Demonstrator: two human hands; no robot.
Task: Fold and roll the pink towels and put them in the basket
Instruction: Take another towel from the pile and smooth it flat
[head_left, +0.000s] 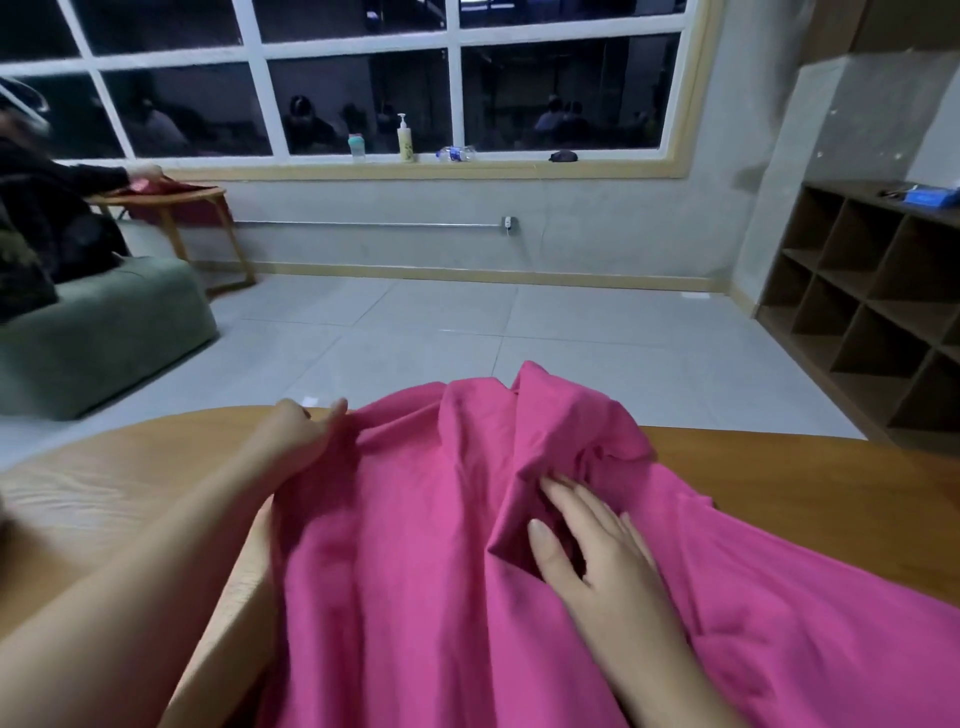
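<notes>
Towel: one pink towel (415, 545) lies rumpled over the wooden table (810, 467), bunched into a ridge toward 1 o'clock, its near part running off the bottom of view.
Left hand (304, 434): at 10 o'clock on the cloth, fingers pinching the far left edge.
Right hand (597, 545): at 3 o'clock of the towel's middle, fingers straight and spread, pressing flat beside the crumpled ridge, grasping nothing.
Step in hand: spreading and smoothing, by my reading; no fold made yet, no roll begun.
Next move calls for: drawing the pinched edge taut leftward and flattening the ridge, so corners can be found and matched.
Hidden: the towel's corners and near edge are cut off; no basket or further towels in view.
Surroundings: green seat (104, 322) at 9 o'clock, cubby shelf (862, 312) at 3 o'clock.
</notes>
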